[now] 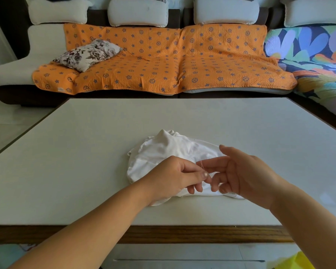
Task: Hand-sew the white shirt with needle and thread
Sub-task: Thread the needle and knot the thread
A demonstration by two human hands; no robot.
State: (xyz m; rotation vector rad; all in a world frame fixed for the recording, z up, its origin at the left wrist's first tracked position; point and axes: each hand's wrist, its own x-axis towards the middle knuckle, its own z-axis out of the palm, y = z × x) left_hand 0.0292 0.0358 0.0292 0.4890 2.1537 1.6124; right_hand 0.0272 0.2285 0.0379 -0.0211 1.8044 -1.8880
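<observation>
The white shirt (169, 150) lies crumpled on the pale table (85, 144), near its front edge. My left hand (175, 177) hovers over the shirt's near side and pinches a thin pale thread (202, 165) between thumb and forefinger. My right hand (239, 171) is just to the right, fingers spread and reaching toward the left hand, with the thread running across its forefinger. The needle is too small to make out.
A wooden front edge (182, 233) borders the table. Behind it stands a sofa with an orange patterned cover (163, 61), a floral cushion (87, 54) and a colourful throw (314, 55) at the right. Something yellow (293, 263) lies on the floor.
</observation>
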